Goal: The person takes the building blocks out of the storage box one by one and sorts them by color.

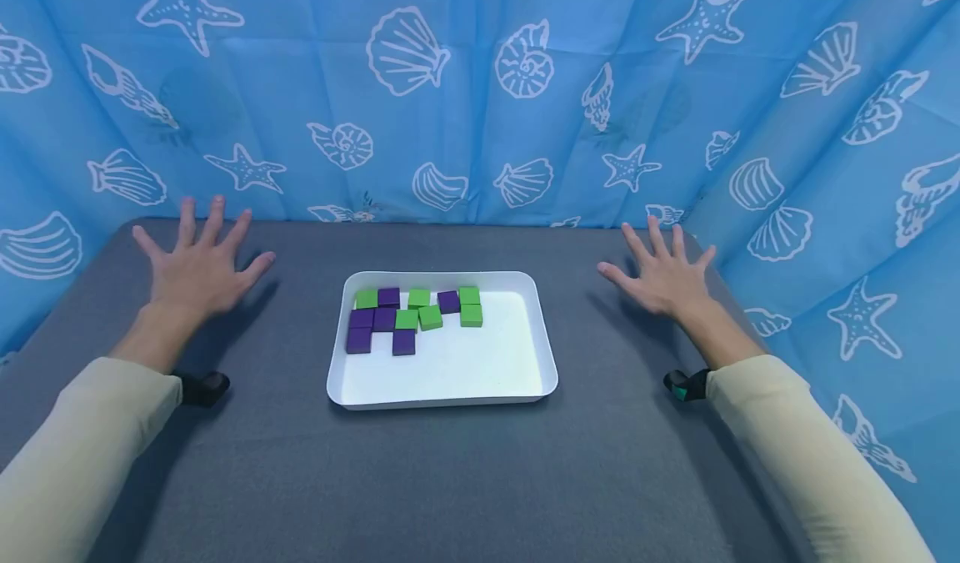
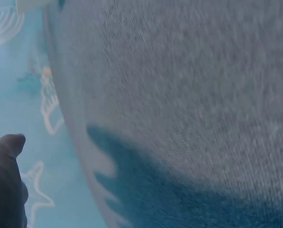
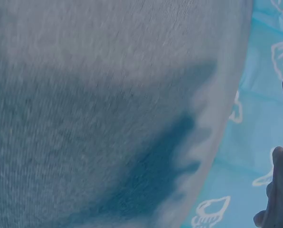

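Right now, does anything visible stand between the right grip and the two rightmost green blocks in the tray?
Only the raised right wall of the white tray stands between the right grip and the two green blocks; no other object shows on the gray table between them. Going in from above would likely clear it.

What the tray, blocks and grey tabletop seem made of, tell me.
White tray: smooth, probably plastic or coated metal; even surface, rounded corners.
Green blocks and purple blocks: matte, possibly painted wood or foam; flat colour leaves it open.
Grey tabletop: matte, likely covered in cloth; the wrist views show fine texture.
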`<state>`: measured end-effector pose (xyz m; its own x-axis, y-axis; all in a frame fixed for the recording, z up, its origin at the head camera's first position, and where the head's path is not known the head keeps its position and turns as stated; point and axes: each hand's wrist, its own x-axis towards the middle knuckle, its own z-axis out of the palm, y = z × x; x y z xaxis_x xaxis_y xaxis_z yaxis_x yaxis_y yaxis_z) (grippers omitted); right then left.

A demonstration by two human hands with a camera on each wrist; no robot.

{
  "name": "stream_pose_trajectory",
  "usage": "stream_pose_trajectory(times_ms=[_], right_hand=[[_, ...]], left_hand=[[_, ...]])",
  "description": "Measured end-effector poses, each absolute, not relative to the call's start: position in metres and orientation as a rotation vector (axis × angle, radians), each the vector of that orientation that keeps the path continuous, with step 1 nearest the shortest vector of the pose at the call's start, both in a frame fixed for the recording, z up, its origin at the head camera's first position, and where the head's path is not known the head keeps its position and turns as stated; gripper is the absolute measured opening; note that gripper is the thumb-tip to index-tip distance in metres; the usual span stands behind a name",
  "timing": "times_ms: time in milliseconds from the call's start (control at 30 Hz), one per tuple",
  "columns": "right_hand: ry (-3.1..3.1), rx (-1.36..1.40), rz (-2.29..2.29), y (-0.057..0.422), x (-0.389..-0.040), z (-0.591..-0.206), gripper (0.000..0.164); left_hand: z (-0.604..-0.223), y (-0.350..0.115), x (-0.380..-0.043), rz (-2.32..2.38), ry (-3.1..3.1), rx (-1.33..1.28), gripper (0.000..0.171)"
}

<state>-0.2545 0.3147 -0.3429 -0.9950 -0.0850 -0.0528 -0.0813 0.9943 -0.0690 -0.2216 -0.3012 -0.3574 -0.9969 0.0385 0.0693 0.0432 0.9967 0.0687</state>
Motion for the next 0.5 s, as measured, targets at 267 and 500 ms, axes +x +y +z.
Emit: stream_pose_trajectory(times_ms=[267, 500], right_hand=[[3.062, -0.307, -0.118, 0.292, -0.247, -0.332, 0.095], [2.945, -0.572, -0.383, 0.273, -0.240, -0.325, 0.088]], left_hand=[[-0.350, -0.275, -0.215, -0.054, -3.075, -0.246, 0.085], [-0.343, -0.252, -0.209, -0.039, -3.118, -0.439, 0.086]])
